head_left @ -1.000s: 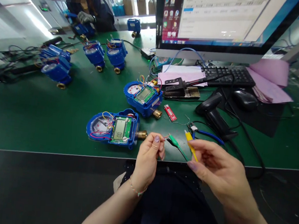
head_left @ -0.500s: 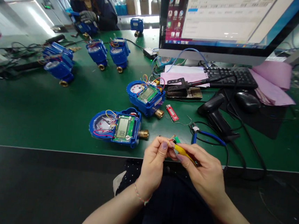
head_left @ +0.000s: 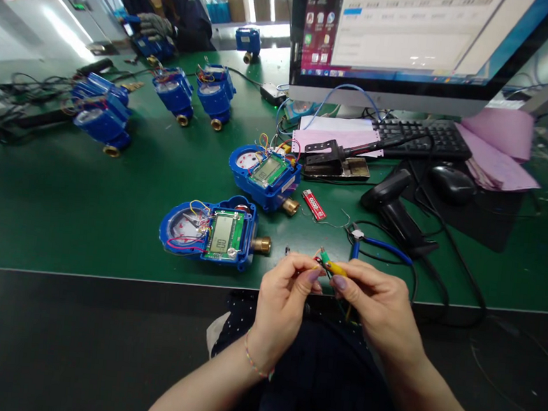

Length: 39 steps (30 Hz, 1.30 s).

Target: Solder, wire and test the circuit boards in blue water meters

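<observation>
Between finger and thumb, my right hand point(head_left: 381, 298) grips a yellow-sleeved alligator clip point(head_left: 339, 269). A green-sleeved clip point(head_left: 325, 258) lies against it, its tip pointing up and away from me. My left hand point(head_left: 285, 302) is closed in a pinch on thin wires point(head_left: 318, 260); their far ends are hidden by the fingers. To the left lies an opened blue water meter point(head_left: 209, 232) with a display board and a brass pipe end toward my left hand. Behind it sits a second opened blue meter point(head_left: 265, 178).
Blue-handled pliers point(head_left: 388, 246), a red lighter-like stick point(head_left: 313, 205) and a black barcode scanner point(head_left: 398, 213) lie beyond my hands. A monitor point(head_left: 408, 102), keyboard point(head_left: 428, 141) and mouse point(head_left: 454, 185) stand behind. More blue meters point(head_left: 103, 120) are at left; a gloved person point(head_left: 185, 15) works there.
My right hand has turned the yellow clip and shifted it slightly right, beside the green one. My left hand has moved a little right and down, still pinching.
</observation>
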Tool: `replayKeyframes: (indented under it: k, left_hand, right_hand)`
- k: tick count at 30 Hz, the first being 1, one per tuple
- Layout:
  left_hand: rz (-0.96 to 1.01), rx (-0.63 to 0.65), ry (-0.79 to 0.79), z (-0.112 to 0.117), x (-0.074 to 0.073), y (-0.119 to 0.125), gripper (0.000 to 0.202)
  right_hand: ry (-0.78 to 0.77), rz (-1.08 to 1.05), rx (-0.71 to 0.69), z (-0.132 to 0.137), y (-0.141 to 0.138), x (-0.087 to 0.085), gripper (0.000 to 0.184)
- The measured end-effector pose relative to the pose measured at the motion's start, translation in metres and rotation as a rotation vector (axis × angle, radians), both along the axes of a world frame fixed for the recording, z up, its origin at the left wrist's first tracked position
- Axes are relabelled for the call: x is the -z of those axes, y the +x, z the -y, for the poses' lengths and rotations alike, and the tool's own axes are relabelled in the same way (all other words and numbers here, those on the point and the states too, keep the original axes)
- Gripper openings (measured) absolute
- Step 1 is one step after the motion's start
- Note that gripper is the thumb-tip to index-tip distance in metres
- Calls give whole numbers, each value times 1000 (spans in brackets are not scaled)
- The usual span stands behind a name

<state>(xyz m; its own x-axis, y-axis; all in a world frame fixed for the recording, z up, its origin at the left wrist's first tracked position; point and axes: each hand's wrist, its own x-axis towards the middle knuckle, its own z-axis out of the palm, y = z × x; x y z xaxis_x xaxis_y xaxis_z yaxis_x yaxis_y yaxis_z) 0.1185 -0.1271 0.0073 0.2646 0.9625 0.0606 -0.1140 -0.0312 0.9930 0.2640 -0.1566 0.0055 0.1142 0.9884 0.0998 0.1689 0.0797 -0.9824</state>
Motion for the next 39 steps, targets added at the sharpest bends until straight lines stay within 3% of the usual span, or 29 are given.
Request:
replayKeyframes:
  k: [9,15,39]
  left_hand:
    - [-111,34,108,1,1,-1,14]
    - [-175,35,184,1,-2,-2,14]
    - [-316,38,391,-3,-8,-6,13]
  right_hand:
    - [-92,-265,36,2,-2,16,16]
    - [-124,-407,72,0,-6,10,8]
    - [-99,-404,52,-2,-9,11,8]
